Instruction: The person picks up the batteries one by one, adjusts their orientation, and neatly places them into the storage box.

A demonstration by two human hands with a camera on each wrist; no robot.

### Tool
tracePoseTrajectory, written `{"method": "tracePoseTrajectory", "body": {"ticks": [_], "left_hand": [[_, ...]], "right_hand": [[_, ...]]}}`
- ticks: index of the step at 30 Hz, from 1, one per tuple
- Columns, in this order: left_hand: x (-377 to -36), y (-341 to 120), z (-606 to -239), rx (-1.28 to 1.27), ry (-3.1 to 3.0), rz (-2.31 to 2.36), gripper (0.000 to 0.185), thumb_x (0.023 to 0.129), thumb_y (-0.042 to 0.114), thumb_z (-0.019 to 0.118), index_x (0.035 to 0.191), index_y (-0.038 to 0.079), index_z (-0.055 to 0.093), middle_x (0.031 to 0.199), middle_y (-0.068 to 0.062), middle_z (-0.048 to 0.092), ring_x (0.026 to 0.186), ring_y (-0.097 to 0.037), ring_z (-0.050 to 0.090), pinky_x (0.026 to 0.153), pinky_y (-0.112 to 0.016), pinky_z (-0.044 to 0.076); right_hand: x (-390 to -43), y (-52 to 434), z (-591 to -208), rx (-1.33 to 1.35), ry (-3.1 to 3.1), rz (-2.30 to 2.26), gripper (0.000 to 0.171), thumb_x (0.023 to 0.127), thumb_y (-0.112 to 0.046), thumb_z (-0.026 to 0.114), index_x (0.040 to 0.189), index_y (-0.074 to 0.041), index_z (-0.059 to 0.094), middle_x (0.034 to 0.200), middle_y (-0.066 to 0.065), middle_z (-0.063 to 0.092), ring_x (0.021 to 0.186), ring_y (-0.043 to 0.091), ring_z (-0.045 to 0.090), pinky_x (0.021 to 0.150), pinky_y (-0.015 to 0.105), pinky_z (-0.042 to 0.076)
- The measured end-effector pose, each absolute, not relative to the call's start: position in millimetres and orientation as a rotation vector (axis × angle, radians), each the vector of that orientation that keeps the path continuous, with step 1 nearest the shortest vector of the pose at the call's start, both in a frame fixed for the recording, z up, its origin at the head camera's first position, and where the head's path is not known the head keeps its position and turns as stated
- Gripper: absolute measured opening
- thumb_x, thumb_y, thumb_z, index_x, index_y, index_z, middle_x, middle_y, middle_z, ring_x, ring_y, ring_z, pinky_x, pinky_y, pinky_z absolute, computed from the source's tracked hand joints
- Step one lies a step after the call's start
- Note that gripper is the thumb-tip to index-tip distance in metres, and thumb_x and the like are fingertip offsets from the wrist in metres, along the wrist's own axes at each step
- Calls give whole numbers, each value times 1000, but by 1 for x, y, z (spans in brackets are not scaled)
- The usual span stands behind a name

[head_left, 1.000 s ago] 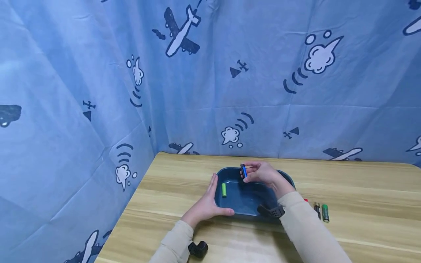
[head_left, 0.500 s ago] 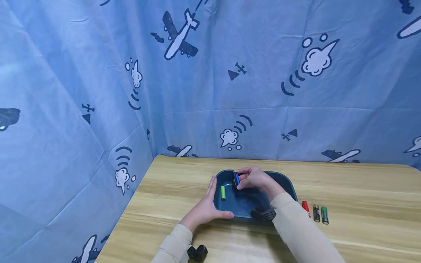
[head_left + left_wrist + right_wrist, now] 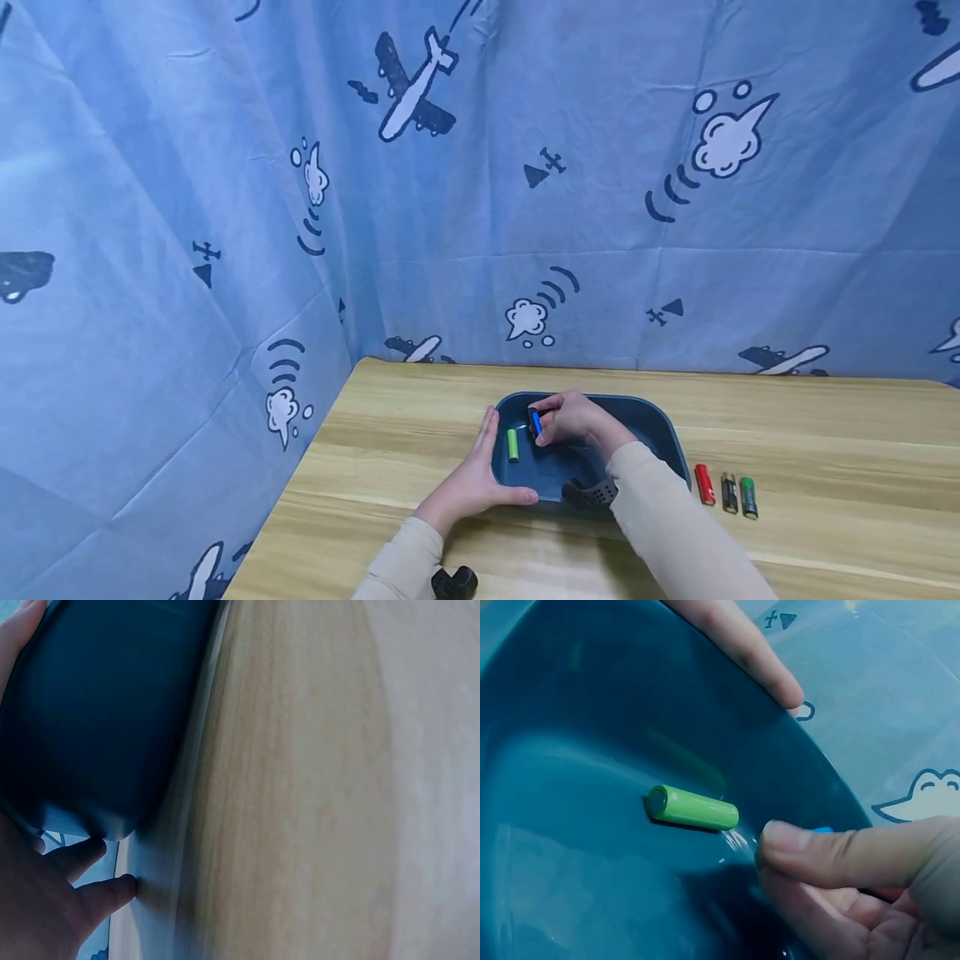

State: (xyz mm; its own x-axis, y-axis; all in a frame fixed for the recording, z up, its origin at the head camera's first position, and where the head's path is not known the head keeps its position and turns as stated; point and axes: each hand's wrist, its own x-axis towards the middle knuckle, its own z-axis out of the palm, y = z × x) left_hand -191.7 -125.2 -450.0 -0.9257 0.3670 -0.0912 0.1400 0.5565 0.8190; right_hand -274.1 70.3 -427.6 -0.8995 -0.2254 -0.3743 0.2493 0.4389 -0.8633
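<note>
Pinching a blue battery (image 3: 536, 423) with the right hand (image 3: 573, 418), inside the dark blue tub (image 3: 542, 478), near a lime battery (image 3: 513, 446). Touching the tub's left end with the left hand (image 3: 472, 483), thumb spread wide. With three batteries (image 3: 730, 492) side by side on the table (image 3: 847, 475) at right.

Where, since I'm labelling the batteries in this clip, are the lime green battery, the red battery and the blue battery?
Lime green battery (image 3: 697, 809): right wrist view, middle of its side.
Red battery (image 3: 705, 484): head view, middle of its body.
Blue battery (image 3: 536, 422): head view, its visible blue side.
</note>
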Motion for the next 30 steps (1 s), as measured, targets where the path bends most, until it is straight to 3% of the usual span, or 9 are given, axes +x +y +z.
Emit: {"method": "tracePoseTrajectory", "body": {"ticks": [19, 30], "left_hand": [[-192, -123, -457, 411, 2528, 1316, 119, 69, 53, 75, 149, 22, -7, 154, 5, -10, 139, -25, 10, 107, -49, 23], [-193, -126, -455, 417, 2522, 1333, 119, 70, 54, 75, 149, 22, -8, 154, 6, -12, 139, -25, 11, 107, -49, 23]], "right_hand": [[-269, 63, -441, -10, 2276, -1344, 45, 66, 4, 80, 109, 0, 65, 72, 8, 64, 63, 20, 61, 67, 33, 55], [-273, 60, -442, -163, 2261, -1321, 45, 65, 2, 81, 106, 0, 62, 66, 7, 64, 59, 17, 61, 62, 32, 55]]}}
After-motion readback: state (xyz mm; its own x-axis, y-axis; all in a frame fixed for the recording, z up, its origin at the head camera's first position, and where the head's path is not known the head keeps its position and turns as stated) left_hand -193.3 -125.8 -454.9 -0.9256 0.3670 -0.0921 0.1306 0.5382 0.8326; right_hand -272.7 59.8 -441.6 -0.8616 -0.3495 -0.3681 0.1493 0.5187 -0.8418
